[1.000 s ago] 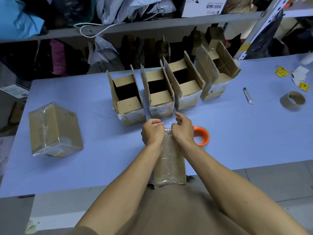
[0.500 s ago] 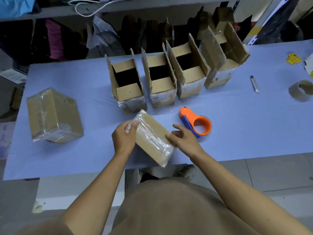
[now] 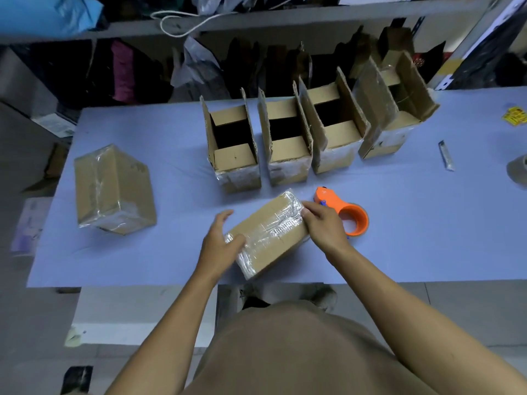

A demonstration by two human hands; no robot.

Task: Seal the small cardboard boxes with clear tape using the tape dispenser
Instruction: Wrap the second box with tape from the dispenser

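- One taped box (image 3: 271, 232) lying on its side near the table's near edge, set at a slant, its far end toward the tape dispenser and its near end close to the edge.
- Held between two hands: left hand (image 3: 219, 243) at the box's near-left corner, thumb curled over the tape-wrapped end, fingers spread and loosely bent beside it.
- Right hand (image 3: 322, 223) at the far-right end, fingers curled down over the glossy tape, gripping the box's upper edge.
- Just beyond the right hand, touching or nearly touching it: orange tape dispenser (image 3: 346, 212), lying flat on the table (image 3: 427, 238), its nose pointing away to the left.
- Four open boxes (image 3: 233, 143) in a row further back, flaps upright, bottoms taped, standing close side by side; only a narrow strip of table between the leftmost one and the held box.
- Well apart on the left: another sealed box (image 3: 114, 189), wrapped in tape, with bare blue surface between it and the left hand.
- To the right of the dispenser, a wide bare stretch of table reaching to a small silvery strip (image 3: 446, 155) and a tape roll (image 3: 519, 172) at the frame's edge.
- Yellow stickers (image 3: 514, 116) at the far right.
- Behind the table: a shelf (image 3: 313, 21) with bags and a white cord (image 3: 182, 22).
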